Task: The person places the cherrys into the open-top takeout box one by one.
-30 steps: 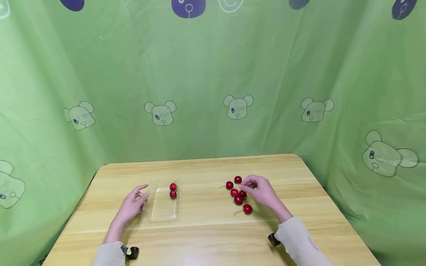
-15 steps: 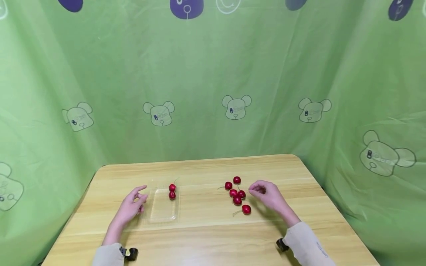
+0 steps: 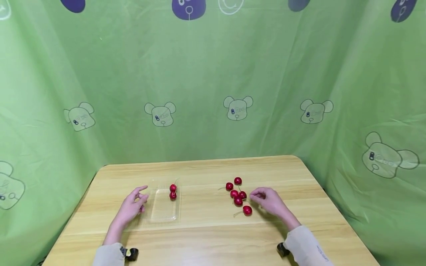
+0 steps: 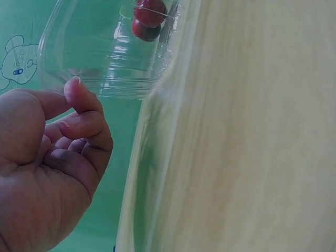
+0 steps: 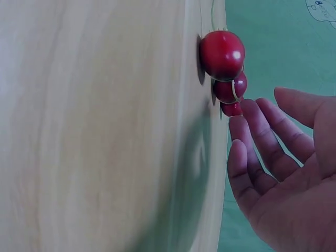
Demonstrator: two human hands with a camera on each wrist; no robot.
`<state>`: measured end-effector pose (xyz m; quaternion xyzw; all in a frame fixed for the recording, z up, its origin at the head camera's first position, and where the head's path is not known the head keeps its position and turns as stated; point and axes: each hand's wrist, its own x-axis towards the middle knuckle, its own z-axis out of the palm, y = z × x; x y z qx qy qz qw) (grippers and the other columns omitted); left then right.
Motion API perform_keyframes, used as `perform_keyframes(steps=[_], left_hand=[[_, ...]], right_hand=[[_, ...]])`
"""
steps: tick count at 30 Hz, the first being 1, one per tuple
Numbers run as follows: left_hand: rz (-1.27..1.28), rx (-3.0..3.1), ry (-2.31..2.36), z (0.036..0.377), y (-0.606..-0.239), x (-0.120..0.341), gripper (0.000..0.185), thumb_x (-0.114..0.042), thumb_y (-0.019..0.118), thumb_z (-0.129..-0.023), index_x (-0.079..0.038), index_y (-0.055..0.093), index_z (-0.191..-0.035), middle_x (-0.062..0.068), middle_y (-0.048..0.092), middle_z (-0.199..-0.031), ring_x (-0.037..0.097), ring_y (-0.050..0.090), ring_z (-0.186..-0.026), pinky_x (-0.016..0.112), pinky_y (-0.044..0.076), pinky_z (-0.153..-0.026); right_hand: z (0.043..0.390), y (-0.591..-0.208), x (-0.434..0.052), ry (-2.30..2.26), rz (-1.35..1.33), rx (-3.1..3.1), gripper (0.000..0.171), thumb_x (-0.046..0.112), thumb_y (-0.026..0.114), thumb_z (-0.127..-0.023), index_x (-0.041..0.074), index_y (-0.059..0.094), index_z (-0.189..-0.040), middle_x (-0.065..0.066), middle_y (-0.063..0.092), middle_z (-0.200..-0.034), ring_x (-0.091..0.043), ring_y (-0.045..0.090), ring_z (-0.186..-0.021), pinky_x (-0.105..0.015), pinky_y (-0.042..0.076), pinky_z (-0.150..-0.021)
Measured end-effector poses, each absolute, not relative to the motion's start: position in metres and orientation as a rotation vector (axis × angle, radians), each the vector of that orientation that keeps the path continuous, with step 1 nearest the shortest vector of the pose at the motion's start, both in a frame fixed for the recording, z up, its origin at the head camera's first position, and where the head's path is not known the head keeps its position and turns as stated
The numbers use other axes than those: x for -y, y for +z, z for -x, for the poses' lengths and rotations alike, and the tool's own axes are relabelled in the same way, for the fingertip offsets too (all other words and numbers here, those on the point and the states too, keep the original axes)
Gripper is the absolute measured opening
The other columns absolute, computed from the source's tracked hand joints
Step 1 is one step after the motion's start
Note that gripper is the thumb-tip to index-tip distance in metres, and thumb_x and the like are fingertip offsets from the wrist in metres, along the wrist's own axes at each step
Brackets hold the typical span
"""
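Observation:
Two red cherries with stems lie against the right side of a clear plastic tray. My left hand is beside the tray's left edge, its fingers loosely bent and holding nothing. In the left wrist view a fingertip is close to the tray's rim; whether it touches I cannot tell. Several more cherries form a loose cluster on the table. Just right of them hovers my right hand. The right wrist view shows its thumb apart from the relaxed fingers, with nothing held. One cherry appears largest there.
The wooden table stands before a green curtain printed with bear heads, which also hangs along both sides. Bare tabletop lies between the tray and the cherry cluster. A black strap device sits at the left wrist, another at the right.
My right hand has drawn back from the cherry cluster to the right and come slightly nearer the front. The cherries, the tray and my left hand look unchanged.

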<state>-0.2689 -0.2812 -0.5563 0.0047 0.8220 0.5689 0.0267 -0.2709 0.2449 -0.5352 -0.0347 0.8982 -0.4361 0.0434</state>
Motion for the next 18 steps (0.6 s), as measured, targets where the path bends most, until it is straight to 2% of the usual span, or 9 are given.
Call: perform_keyframes(steps=[5, 9, 18], left_hand=[[-0.021, -2.530, 1.771, 0.2685, -0.5568, 0.2812, 0.052, -0.016, 0.057, -0.107, -0.005, 0.040, -0.156, 0.021, 0.061, -0.106, 0.017, 0.060, -0.065, 0.023, 0.050, -0.054], [-0.006, -2.522, 1.778, 0.2686, -0.5576, 0.2810, 0.052, -0.016, 0.057, -0.108, -0.006, 0.041, -0.156, 0.021, 0.061, -0.106, 0.016, 0.060, -0.065, 0.023, 0.049, -0.055], [-0.026, -2.571, 1.723, 0.2666, -0.5545, 0.2802, 0.050, -0.016, 0.056, -0.108, -0.005, 0.042, -0.155, 0.023, 0.061, -0.106, 0.016, 0.060, -0.063, 0.023, 0.049, -0.052]], right_hand=[[0.2702, -0.5375, -0.2427, -1.319, 0.128, -2.751, 0.017, 0.015, 0.072, -0.097, 0.005, 0.074, -0.110, -0.008, 0.071, -0.098, -0.022, 0.064, -0.085, -0.031, 0.058, -0.067], [0.2703, -0.5394, -0.2413, -1.254, 0.155, -2.787, 0.013, 0.016, 0.072, -0.096, 0.008, 0.075, -0.106, -0.003, 0.072, -0.094, -0.018, 0.062, -0.085, -0.030, 0.055, -0.074], [0.2704, -0.5425, -0.2388, -1.176, 0.184, -2.831, 0.009, 0.016, 0.073, -0.095, 0.010, 0.077, -0.101, -0.001, 0.071, -0.091, -0.016, 0.061, -0.086, -0.033, 0.052, -0.080]])
